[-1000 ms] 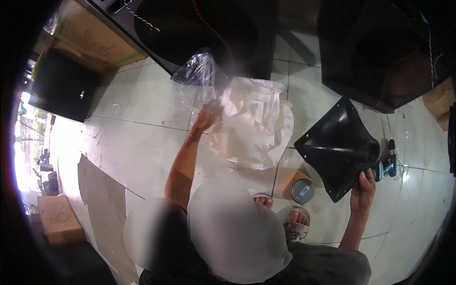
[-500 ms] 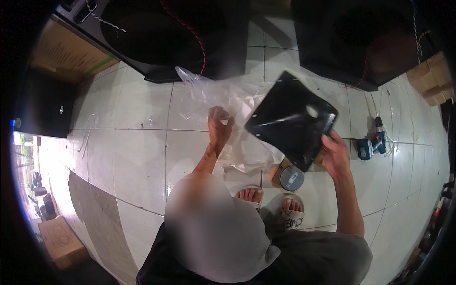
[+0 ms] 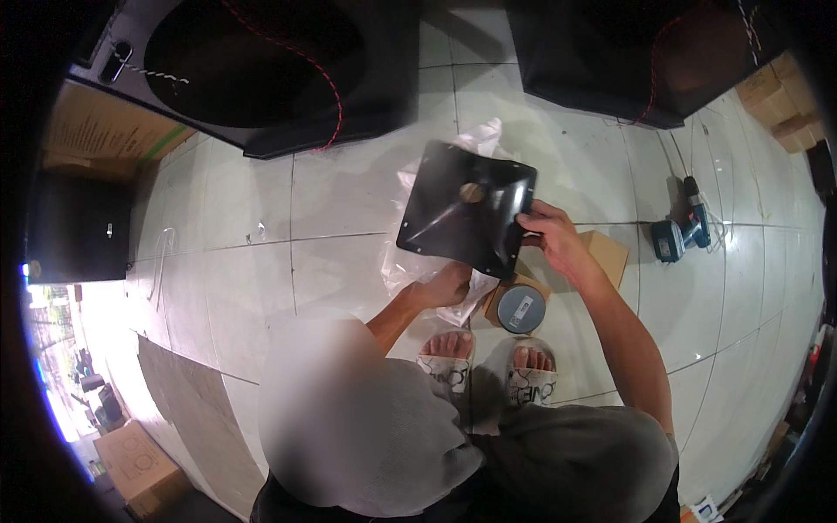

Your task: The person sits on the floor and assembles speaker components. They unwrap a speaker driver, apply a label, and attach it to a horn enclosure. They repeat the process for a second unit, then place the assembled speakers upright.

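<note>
A black, square, flared speaker horn (image 3: 440, 222) with a round opening in its middle is tilted over the floor. My right hand (image 3: 549, 234) grips it by its right edge, thumb on the upper face. Close below the horn's lower edge is my left hand (image 3: 446, 283), its fingers curled and partly hidden; what they hold, if anything, I cannot make out. Crumpled clear and white plastic wrapping (image 3: 405, 266) lies under the horn and around my left hand. Near my feet, a round grey-topped part (image 3: 521, 309) rests on a small cardboard box (image 3: 494, 315).
Two large black speaker cabinets (image 3: 384, 105) (image 3: 602, 78) stand ahead, with twisted wires hanging from them. A cordless drill (image 3: 684, 228) lies on the tiled floor at right. Another small carton (image 3: 609, 255) sits beyond my right wrist. Bigger cartons (image 3: 105, 131) (image 3: 139, 466) stand at left.
The horn in my right hand has come left and turned. My left hand has moved down and right, close to the horn's lower edge, away from the upper plastic. The view has shifted a little.
</note>
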Demonstrator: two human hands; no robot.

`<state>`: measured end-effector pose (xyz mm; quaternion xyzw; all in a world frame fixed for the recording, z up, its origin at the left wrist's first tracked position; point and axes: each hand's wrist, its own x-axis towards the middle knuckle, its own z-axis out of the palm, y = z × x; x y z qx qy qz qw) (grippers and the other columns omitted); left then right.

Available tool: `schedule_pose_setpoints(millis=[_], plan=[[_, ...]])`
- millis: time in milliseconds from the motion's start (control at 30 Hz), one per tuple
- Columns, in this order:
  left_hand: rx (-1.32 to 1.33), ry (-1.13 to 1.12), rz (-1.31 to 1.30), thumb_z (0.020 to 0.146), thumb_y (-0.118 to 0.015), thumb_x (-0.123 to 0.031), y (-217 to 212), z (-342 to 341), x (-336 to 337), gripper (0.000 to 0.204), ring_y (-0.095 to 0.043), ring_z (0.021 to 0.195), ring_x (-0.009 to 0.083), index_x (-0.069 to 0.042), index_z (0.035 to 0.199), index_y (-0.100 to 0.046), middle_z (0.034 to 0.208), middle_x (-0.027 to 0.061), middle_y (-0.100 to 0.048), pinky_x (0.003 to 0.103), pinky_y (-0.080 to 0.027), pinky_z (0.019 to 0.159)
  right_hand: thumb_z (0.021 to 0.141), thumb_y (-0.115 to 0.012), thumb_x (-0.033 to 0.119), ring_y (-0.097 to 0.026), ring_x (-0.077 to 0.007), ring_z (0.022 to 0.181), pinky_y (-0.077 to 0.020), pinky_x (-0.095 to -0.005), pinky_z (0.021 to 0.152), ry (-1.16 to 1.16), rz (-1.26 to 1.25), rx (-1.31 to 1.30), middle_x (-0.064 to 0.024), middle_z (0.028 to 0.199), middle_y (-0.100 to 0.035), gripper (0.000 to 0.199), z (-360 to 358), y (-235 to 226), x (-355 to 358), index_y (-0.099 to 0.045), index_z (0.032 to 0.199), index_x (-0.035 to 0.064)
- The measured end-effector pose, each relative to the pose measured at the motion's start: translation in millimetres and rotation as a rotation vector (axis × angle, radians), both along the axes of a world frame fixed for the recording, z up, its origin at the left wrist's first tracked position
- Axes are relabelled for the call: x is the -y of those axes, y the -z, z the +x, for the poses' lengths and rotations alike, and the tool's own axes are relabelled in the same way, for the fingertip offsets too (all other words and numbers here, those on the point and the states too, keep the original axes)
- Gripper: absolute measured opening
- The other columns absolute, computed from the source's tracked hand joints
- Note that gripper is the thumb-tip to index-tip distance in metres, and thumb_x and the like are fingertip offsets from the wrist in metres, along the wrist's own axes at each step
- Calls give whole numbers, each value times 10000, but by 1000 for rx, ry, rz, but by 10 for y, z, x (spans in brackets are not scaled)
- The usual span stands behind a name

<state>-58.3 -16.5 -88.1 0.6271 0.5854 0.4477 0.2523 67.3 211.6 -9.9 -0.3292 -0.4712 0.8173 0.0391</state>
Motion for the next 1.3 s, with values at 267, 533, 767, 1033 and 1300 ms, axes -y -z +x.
schedule_pose_setpoints(millis=[267,533,767,1033,1300], plan=[[-240,-96,-206,833,-553,-7,-764,144,374,264,-651,947,399,23,1083,-631,1075,221,-666,429,-519,827,882,-732,201,-674,-161,753,-576,-347,655,-190,422,355,-98,940,-690,389,-266,288,-15,-629,1192,-9],[52,-695,-338,832,-727,-89,-1174,-148,210,377,-673,987,266,-21,1181,-604,1104,146,-672,381,-558,796,722,-850,405,-664,-225,869,-566,-362,726,-449,964,44,-144,1053,-650,701,530,-397,349,-591,1266,48],[325,-617,-148,748,-844,-220,-779,-360,-517,677,-596,1115,343,20,1273,-490,1187,198,-612,423,-452,991,687,-835,375,-613,-407,1048,-508,-467,934,-603,1185,286,-223,1252,-555,820,772,-612,922,-483,1369,88],[254,-878,-132,767,-807,-285,-409,-338,-576,650,-562,1136,393,6,1257,-494,1169,209,-605,457,-433,998,754,-836,310,-652,-226,931,-521,-330,829,-376,798,-6,-147,1034,-645,771,21,-1474,104,-447,1346,4],[-77,-928,125,727,-812,-207,-222,-396,-574,582,-524,1102,389,-55,1208,-523,1199,141,-577,479,-400,968,738,-839,341,-646,-175,815,-539,-308,671,-626,858,88,-124,991,-646,752,-1101,-1388,-5,-486,1308,0]])
